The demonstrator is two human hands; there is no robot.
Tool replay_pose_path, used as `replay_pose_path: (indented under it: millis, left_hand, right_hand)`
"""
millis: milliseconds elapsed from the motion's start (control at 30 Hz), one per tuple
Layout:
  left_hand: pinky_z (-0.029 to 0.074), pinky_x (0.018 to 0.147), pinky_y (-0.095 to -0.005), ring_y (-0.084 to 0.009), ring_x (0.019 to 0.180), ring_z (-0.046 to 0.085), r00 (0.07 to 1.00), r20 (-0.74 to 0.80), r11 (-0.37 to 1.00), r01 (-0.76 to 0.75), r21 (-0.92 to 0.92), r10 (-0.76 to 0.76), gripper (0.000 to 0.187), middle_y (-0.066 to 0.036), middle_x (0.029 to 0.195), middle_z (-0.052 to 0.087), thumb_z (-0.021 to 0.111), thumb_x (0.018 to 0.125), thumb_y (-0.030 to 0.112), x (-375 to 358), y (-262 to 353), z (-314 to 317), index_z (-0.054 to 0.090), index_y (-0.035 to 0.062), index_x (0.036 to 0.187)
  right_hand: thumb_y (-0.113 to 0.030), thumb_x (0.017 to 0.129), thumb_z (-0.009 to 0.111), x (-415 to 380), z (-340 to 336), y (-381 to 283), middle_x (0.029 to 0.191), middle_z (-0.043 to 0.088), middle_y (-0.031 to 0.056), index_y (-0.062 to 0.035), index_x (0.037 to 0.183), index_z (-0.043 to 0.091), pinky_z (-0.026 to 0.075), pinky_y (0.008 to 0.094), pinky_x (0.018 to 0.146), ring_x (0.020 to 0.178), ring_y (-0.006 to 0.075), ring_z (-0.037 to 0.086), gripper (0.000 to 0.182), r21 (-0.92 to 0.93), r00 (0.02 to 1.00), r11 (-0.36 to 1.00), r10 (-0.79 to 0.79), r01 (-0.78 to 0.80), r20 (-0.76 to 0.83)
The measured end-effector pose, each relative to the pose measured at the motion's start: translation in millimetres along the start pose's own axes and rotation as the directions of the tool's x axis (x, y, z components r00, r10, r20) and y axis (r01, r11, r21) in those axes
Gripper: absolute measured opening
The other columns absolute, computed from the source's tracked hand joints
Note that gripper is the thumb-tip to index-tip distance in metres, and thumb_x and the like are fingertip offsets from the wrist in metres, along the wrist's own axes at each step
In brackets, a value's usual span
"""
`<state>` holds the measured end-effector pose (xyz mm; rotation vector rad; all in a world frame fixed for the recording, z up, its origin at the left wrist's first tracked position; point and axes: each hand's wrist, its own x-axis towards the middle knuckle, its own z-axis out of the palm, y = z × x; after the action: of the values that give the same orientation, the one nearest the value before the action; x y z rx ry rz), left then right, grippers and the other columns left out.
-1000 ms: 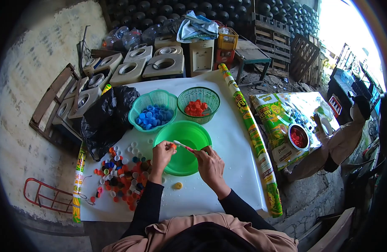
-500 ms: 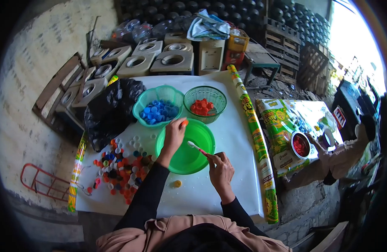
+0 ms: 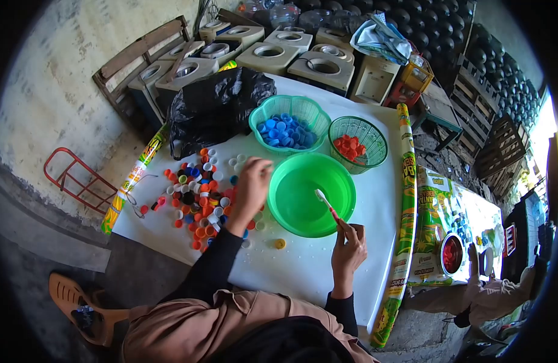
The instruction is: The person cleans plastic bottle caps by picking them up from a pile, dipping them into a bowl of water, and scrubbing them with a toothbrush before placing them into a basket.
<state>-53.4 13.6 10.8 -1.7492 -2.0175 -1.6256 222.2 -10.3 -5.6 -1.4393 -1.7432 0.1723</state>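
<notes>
My right hand (image 3: 348,251) grips a red-and-white toothbrush (image 3: 327,204), its head over the green basin (image 3: 279,212) of water. My left hand (image 3: 250,192) is at the basin's left side, beside the loose bottle caps (image 3: 200,199); its fingers are blurred and no cap shows in them. Those caps are orange, red, white, black and blue. Behind the basin stand a scalloped teal basket (image 3: 261,115) of blue caps and a round green basket (image 3: 376,130) of red caps. A single yellow cap (image 3: 280,244) lies near the table's front.
A black plastic bag (image 3: 212,115) lies at the table's back left. Rolled printed wrap (image 3: 406,199) lines the right edge, more the left. A brown chair (image 3: 79,296) stands front left. At the right, another person (image 3: 497,296) works beside a metal bowl (image 3: 452,254) of red caps.
The view has swung left. My left hand has drawn back from above the basin toward the loose caps, and the orange cap in its fingers no longer shows. My right hand still holds the toothbrush.
</notes>
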Motion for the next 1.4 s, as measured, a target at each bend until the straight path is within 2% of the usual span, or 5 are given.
replay_pose_path:
  millis: [233,433,833,1233,1400]
  left_hand:
    - [0.047,0.092,-0.0448,-0.0341,0.099,0.063,0.964,0.131,0.751,0.090,0.654,-0.230,0.010,-0.015,0.098,0.067,0.073,0.080,0.005,-39.1,-121.4,-90.8,0.072,0.0030,0.090]
    - [0.051,0.087,-0.0430,-0.0320,0.094,0.066,0.971,0.117,0.723,0.071,0.687,-0.208,0.009,-0.014,0.093,0.069,0.076,0.074,0.000,-42.3,-128.9,-91.9,0.073,0.0025,0.082]
    - [0.051,0.079,-0.0413,-0.0308,0.087,0.069,0.965,0.100,0.914,0.193,0.358,-0.243,0.019,-0.014,0.091,0.071,0.079,0.074,0.000,-40.7,-114.8,-96.7,0.072,-0.0013,0.091]
    - [0.055,0.076,-0.0345,-0.0260,0.085,0.073,0.897,0.239,0.920,0.324,0.220,-0.373,0.027,-0.017,0.097,0.075,0.068,0.094,0.021,-33.3,-88.8,-107.5,0.073,-0.0021,0.108]
    - [0.052,0.070,-0.0235,-0.0089,0.080,0.067,0.787,0.368,0.745,0.603,-0.286,-0.495,0.030,-0.004,0.091,0.074,0.064,0.100,0.026,-28.5,-62.4,-87.9,0.072,-0.0022,0.109]
  right_hand:
    - [-0.013,0.087,0.075,-0.2,1.7,1.1,0.089,0.067,0.0023,-0.0153,0.099,0.078,0.051,0.0344,0.063,0.074,0.0199,0.068,0.013,0.006,1.000,1.000,0.017,-0.017,0.009]
    - [-0.013,0.086,0.075,-0.1,0.8,-0.3,0.089,0.067,0.0027,-0.0150,0.100,0.078,0.051,0.0347,0.064,0.074,0.0214,0.067,0.014,-0.003,1.000,1.000,0.000,0.000,0.003]
    - [-0.014,0.088,0.073,-0.9,0.7,-0.3,0.088,0.064,0.0028,-0.0155,0.100,0.077,0.050,0.0373,0.066,0.080,0.0235,0.065,0.013,0.010,0.999,1.000,0.018,-0.018,0.028]
    - [-0.013,0.086,0.074,4.4,-4.6,-6.2,0.089,0.065,0.0017,-0.0178,0.100,0.078,0.051,0.0367,0.068,0.083,0.0221,0.065,0.015,-0.046,0.998,0.999,-0.024,0.026,0.061]
    - [-0.014,0.085,0.074,21.2,-5.8,-20.6,0.089,0.065,0.0016,-0.0192,0.100,0.079,0.052,0.0363,0.069,0.081,0.0226,0.064,0.017,-0.147,0.976,0.980,-0.109,0.138,0.188]
